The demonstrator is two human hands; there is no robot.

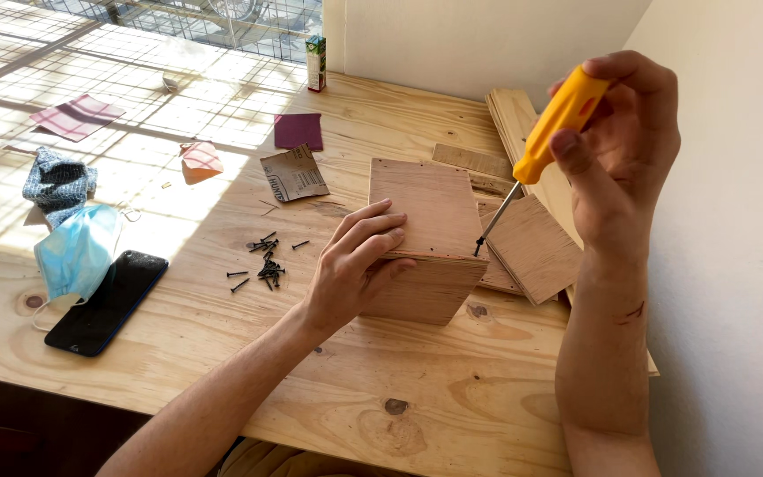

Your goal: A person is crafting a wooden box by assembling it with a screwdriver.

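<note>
Holding the wooden box (430, 238) flat with our left hand (359, 261), our right hand (620, 150) grips the yellow screwdriver (540, 141); the screw isn't fully in, and more screws (262, 263) wait.

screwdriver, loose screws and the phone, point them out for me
screwdriver (558, 124), head view, on its yellow handle
loose screws (268, 268), head view, middle of the pile
phone (108, 300), head view, on its dark screen

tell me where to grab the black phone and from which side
Take the phone by its two long edges near the lower end, coming from above. It lies flat and slanted on the table, so only the thin sides offer grip. The upper end is partly under the blue mask, so that end is likely harder to reach.
</note>
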